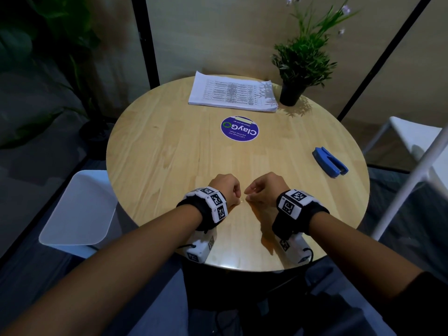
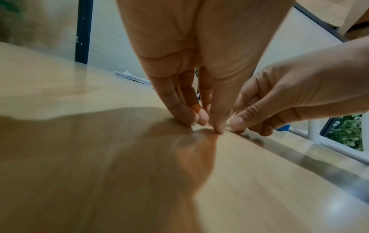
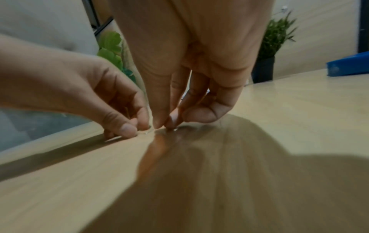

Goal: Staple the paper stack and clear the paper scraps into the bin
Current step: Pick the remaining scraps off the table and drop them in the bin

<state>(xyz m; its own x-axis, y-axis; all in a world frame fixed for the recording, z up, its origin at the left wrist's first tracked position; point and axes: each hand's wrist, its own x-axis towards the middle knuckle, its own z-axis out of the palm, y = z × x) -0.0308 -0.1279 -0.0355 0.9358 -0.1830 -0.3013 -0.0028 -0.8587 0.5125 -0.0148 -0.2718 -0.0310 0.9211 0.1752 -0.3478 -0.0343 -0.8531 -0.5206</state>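
Note:
A printed paper stack lies at the table's far side. The blue stapler rests on the right, untouched. My left hand and right hand meet fingertip to fingertip on the near middle of the wooden table. Both have curled fingers that pinch at a tiny pale sliver lying on the wood. The sliver is too small to identify. No bin is in view.
A potted plant stands at the far right beside the stack. A round purple sticker marks the table's centre. White chairs stand at the left and right. A white pole slants past the right edge.

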